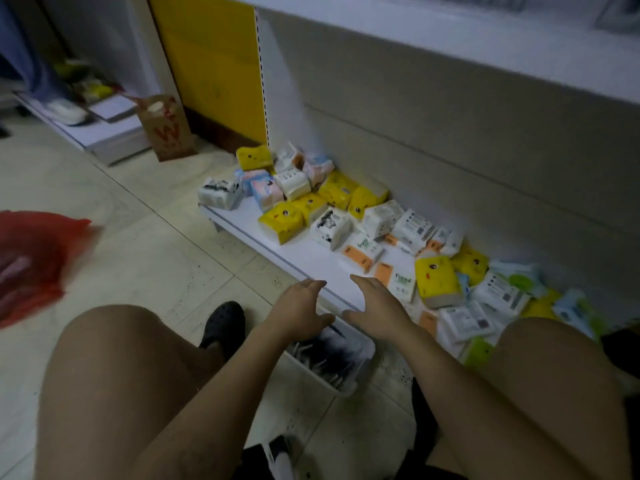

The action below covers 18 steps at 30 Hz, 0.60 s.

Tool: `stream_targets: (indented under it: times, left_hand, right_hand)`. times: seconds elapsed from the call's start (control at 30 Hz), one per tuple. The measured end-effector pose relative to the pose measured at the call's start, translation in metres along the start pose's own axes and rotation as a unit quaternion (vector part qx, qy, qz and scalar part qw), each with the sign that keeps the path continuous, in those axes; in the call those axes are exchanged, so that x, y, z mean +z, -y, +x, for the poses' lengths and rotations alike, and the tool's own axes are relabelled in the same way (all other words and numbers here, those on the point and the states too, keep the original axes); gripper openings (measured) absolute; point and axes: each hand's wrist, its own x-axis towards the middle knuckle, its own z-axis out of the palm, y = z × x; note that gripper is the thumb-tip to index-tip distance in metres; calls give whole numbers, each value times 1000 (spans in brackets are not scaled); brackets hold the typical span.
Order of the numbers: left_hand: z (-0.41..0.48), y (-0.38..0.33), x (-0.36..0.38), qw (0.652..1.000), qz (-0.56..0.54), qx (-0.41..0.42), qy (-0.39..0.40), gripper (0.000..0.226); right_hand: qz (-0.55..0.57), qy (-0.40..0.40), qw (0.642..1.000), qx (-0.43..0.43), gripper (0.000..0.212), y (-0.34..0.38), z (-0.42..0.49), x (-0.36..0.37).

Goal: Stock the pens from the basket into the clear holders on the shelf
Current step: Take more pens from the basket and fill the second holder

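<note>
A white basket (360, 367) of dark pens (329, 358) stands on the floor between my knees, against the low shelf's front edge. My left hand (299, 308) hovers over the basket's far left part, fingers relaxed and holding nothing. My right hand (375, 304) hovers beside it over the far right part, fingers stretched forward, also holding nothing. My forearms cover much of the basket. No clear holders are in view.
The low white shelf (311, 258) carries several tissue packs (438, 280) in yellow, white and orange. A brown paper bag (166, 128) stands at the back left. A red plastic bag (33, 261) lies on the tiled floor at left. A higher shelf board (485, 39) overhangs.
</note>
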Motion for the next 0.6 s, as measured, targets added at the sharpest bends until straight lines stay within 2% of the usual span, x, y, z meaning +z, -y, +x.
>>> stream_targets:
  times: [0.2, 0.3, 0.4, 0.47, 0.6]
  left_hand:
    - [4, 32, 54, 995, -12, -63, 80, 73]
    - [16, 42, 71, 991, -33, -92, 96, 62]
    - [27, 46, 93, 984, -52, -105, 133, 57]
    - [33, 49, 110, 980, -59, -106, 160, 56]
    - [45, 64, 142, 972, -78, -137, 174, 57]
  right_hand:
    - [40, 69, 993, 90, 77, -46, 2, 56]
    - [63, 106, 986, 117, 74, -89, 18, 98]
    - [43, 135, 982, 129, 44, -71, 12, 86]
    - [54, 140, 977, 151, 35, -74, 18, 87]
    - [108, 134, 966, 191, 53, -74, 35, 93]
